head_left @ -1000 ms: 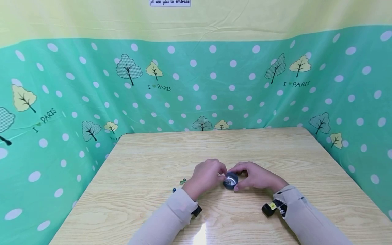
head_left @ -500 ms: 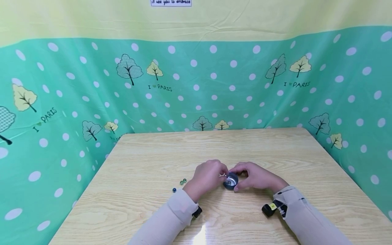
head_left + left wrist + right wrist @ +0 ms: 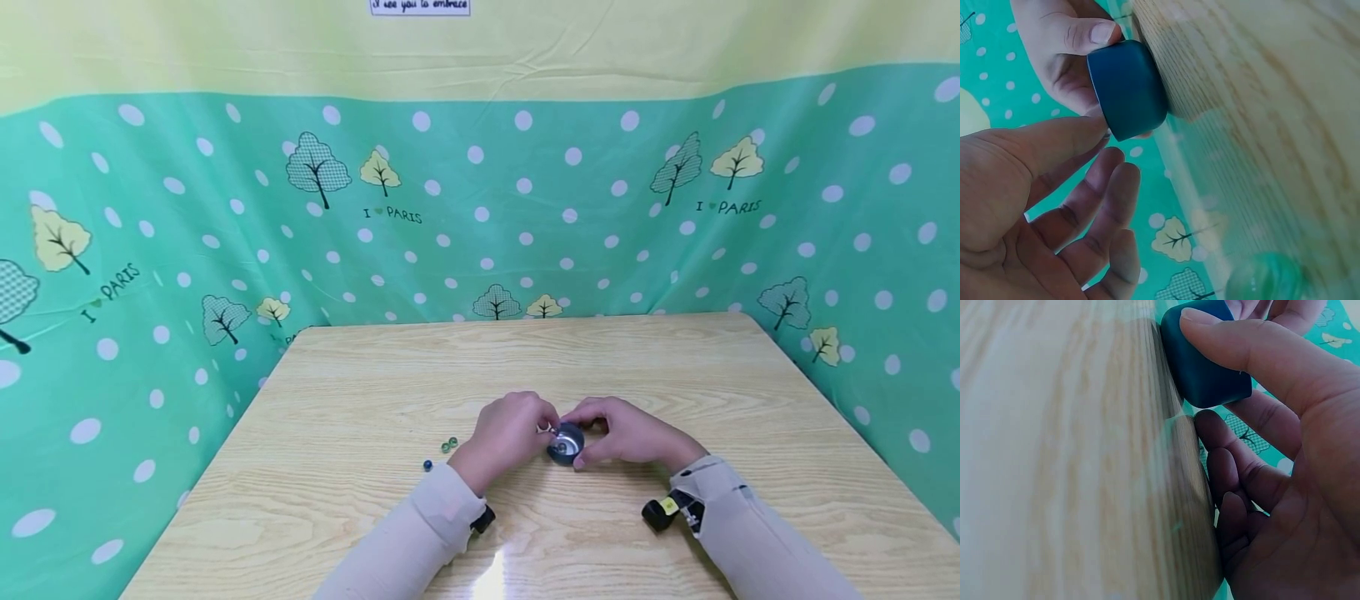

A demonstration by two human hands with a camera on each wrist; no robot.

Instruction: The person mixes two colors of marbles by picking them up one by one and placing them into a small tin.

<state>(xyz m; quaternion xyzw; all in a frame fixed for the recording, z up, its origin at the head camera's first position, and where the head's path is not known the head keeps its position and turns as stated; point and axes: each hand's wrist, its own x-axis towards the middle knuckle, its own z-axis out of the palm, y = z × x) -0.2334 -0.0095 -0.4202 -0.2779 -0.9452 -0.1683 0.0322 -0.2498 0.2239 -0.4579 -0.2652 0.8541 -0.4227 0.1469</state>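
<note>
A small dark blue cup (image 3: 565, 444) with a silvery inside stands on the table, its mouth up. My right hand (image 3: 618, 429) grips it, thumb on the near side and fingers at the far side. In the right wrist view my right thumb (image 3: 1229, 339) lies along the wall of the cup (image 3: 1200, 365). My left hand (image 3: 513, 429) is at the cup's left rim, thumb and forefinger pinching a small shiny thing, mostly hidden. Its other fingers (image 3: 1100, 212) are loosely bent beside the cup (image 3: 1127, 89). Something small and round glints inside the cup.
Two green marbles (image 3: 449, 445) and a dark blue marble (image 3: 427, 465) lie on the wooden table (image 3: 337, 400), left of my left hand. A blurred green marble (image 3: 1264, 278) shows close up in the left wrist view. A green dotted curtain (image 3: 480, 208) surrounds the table.
My left fingertips have shifted very slightly at the cup's rim, baring a shiny glint between them. My right hand and the cup stay put.
</note>
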